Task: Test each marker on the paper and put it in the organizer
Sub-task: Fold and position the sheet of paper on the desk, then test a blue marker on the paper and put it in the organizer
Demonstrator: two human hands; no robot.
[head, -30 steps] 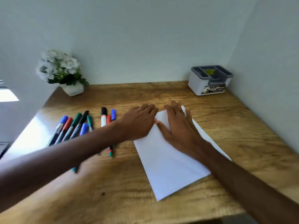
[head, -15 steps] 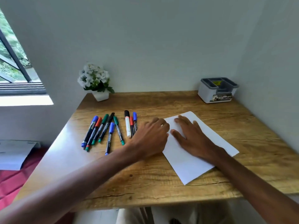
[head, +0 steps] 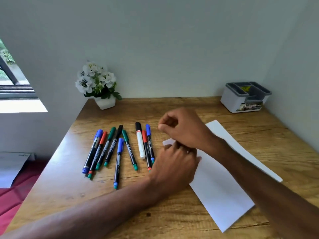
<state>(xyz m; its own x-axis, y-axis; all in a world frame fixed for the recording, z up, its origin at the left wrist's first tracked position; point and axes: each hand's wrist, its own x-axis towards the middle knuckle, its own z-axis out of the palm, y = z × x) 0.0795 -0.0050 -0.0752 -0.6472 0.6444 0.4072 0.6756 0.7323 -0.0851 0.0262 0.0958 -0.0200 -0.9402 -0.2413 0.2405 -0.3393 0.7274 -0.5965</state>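
Left of the blank paper (head: 215,178), all markers (head: 119,152) are lying untested, organizer (head: 245,99) looking empty; left hand (head: 174,166) is pressing paper flat-fingered, right hand (head: 183,130) hovering curled, holding nothing.

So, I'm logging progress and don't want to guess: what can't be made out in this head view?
Head view only.
Organizer: compartment floors hidden by its own walls, contents unclear.
Paper: the part under the left hand and right forearm is covered; marks there unknown.
Right hand: curled fingers blurred; whether they pinch anything is unclear.
Markers: barrel print too small to read.
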